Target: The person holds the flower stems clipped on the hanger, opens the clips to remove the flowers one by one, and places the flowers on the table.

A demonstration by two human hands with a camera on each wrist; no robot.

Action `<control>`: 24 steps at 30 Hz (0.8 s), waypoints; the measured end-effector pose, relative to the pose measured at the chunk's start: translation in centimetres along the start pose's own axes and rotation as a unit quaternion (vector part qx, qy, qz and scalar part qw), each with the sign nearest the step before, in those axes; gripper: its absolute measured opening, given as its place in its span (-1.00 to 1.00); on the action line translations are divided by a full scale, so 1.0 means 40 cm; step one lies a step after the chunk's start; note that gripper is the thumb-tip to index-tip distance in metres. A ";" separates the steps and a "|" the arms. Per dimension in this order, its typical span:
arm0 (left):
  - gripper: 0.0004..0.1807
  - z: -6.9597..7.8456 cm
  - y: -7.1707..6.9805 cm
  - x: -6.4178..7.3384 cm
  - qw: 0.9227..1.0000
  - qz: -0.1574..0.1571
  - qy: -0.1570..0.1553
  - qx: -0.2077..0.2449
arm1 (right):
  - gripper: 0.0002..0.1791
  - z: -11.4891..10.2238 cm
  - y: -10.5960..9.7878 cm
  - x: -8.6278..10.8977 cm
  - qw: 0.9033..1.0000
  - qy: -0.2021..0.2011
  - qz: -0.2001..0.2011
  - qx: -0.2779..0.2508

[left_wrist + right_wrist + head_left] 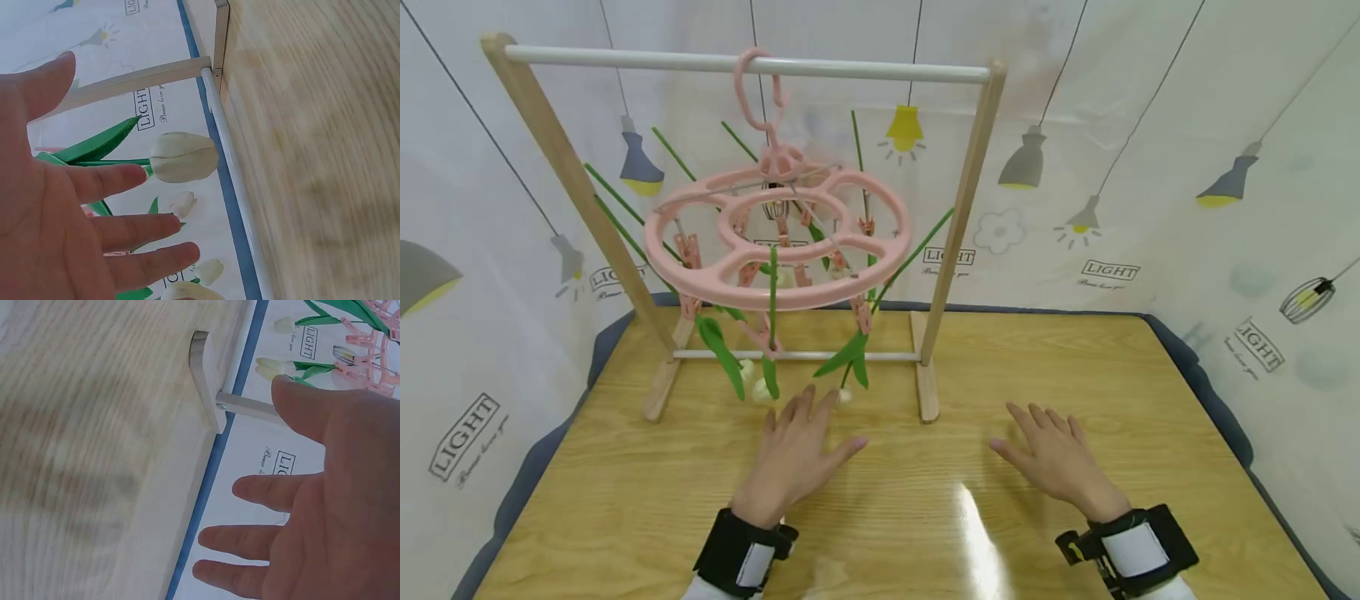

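Note:
A pink round clip hanger (778,296) hangs by its hook from the white bar (865,68) of a wooden rack. White tulips with green stems dangle head down from its pink clips (861,315). My left hand (793,458), fingers spread and holding nothing, is just in front of the lowest blooms. In the left wrist view a white tulip (184,157) appears close beyond its fingertips; whether they touch cannot be told. Apart to the right, my right hand (1060,458) is held over the table with straight fingers and nothing in it.
The rack's wooden posts (966,208) stand on flat feet (928,392), joined by a low white rod (820,356). The wooden table (1037,358) has a dark blue edge (1187,367). Behind it hangs a white cloth (1150,225) printed with lamps.

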State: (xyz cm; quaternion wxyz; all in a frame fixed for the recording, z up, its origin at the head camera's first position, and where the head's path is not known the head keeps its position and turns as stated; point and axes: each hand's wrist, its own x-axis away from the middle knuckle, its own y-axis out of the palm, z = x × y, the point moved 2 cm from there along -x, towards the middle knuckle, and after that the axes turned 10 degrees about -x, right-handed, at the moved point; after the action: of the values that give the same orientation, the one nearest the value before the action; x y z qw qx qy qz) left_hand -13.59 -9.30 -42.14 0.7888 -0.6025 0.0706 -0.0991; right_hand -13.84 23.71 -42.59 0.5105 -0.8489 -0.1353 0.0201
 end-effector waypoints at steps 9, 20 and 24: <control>-0.13 -0.011 -0.004 0.012 1.000 0.016 -0.020 -0.002 | -0.16 0.021 0.008 0.000 1.000 -0.001 -0.014 -0.008; -0.26 0.033 -0.033 0.012 0.996 0.068 -0.057 0.026 | -0.22 0.047 -0.019 -0.017 1.000 -0.016 0.007 -0.007; -0.17 0.054 -0.035 0.006 0.990 0.108 -0.062 0.062 | -0.21 0.056 -0.033 -0.025 1.000 -0.017 0.010 -0.007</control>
State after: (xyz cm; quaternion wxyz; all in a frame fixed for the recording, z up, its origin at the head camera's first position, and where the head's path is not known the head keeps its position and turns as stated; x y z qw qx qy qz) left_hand -12.97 -7.69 -40.20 0.8336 -0.5462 0.0800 0.0199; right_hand -15.46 25.99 -42.62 0.5023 -0.8530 -0.1360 0.0389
